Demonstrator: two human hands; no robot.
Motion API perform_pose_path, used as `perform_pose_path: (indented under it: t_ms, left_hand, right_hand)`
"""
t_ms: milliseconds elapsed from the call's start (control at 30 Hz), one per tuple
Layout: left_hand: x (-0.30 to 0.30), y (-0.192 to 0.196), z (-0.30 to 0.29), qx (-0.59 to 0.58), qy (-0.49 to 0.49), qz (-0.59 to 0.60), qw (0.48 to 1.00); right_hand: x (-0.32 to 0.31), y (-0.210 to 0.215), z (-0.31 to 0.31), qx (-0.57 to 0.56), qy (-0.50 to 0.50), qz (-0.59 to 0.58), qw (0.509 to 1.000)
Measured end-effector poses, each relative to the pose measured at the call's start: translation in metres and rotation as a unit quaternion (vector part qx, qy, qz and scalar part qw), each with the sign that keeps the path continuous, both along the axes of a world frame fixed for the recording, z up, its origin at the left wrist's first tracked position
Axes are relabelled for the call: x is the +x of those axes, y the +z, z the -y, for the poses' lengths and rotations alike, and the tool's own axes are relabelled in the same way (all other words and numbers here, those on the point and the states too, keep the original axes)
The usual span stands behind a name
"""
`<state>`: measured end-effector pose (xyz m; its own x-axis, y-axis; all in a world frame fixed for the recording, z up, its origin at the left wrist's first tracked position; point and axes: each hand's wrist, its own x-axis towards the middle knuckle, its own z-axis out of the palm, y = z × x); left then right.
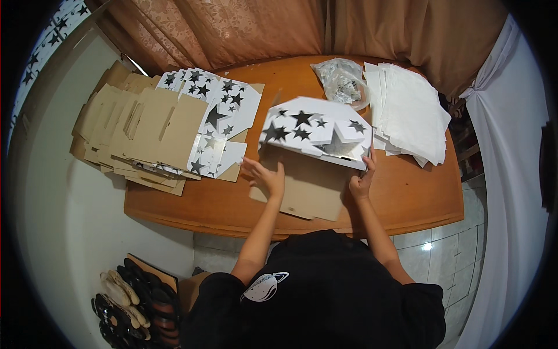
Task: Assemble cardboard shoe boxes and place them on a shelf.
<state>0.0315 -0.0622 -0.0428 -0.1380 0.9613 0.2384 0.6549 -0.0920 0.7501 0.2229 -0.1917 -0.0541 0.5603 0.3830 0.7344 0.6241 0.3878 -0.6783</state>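
Note:
In front of me on the table stands a partly folded cardboard box [308, 124], white outside with black and silver stars. A plain brown cardboard panel [308, 186] stretches from it toward my body. My right hand [362, 178] grips the box at its right front corner, thumb against the edge. Beside the brown panel's left edge is my left hand [267, 178], fingers spread and holding nothing. Whether it touches the panel I cannot tell. The inside of the box is hidden from this angle.
A pile of flat, die-cut cardboard blanks [154, 125] covers the left of the wooden table [407, 192], some star side up. At the back lies a clear plastic bag [343, 81] with greyish pieces. White sheets [410, 110] are stacked right. Shoes [136, 302] stand lower left.

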Motion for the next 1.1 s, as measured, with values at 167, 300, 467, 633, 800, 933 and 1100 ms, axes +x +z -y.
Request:
perform_pose_path:
  t_ms: [167,300,467,633,800,933,1100]
  left_hand:
    - [-0.009,0.024,-0.027,0.175,-0.117,0.042,0.977]
    - [-0.017,0.031,-0.036,0.299,-0.220,0.020,0.928]
    - [-0.032,0.028,-0.031,0.273,-0.335,-0.002,0.902]
    - [-0.043,0.035,-0.034,0.237,-0.366,0.016,0.900]
    - [-0.061,0.018,-0.043,0.299,-0.344,0.006,0.890]
    - [-0.071,-0.001,-0.046,0.237,-0.331,0.080,0.910]
    - [-0.074,-0.009,-0.052,0.218,-0.340,0.061,0.913]
  right_hand:
    - [0.026,-0.011,-0.002,0.007,0.033,-0.086,0.996]
    - [0.028,-0.004,-0.004,0.004,0.000,-0.059,0.998]
    - [0.034,0.000,-0.008,0.009,-0.001,-0.111,0.994]
    - [0.031,0.003,-0.005,0.008,0.035,-0.117,0.993]
    - [0.019,0.014,-0.006,-0.061,0.102,-0.016,0.993]
    - [0.010,0.006,-0.011,-0.081,0.111,0.027,0.990]
    - [0.005,0.001,-0.022,-0.051,0.085,0.021,0.995]
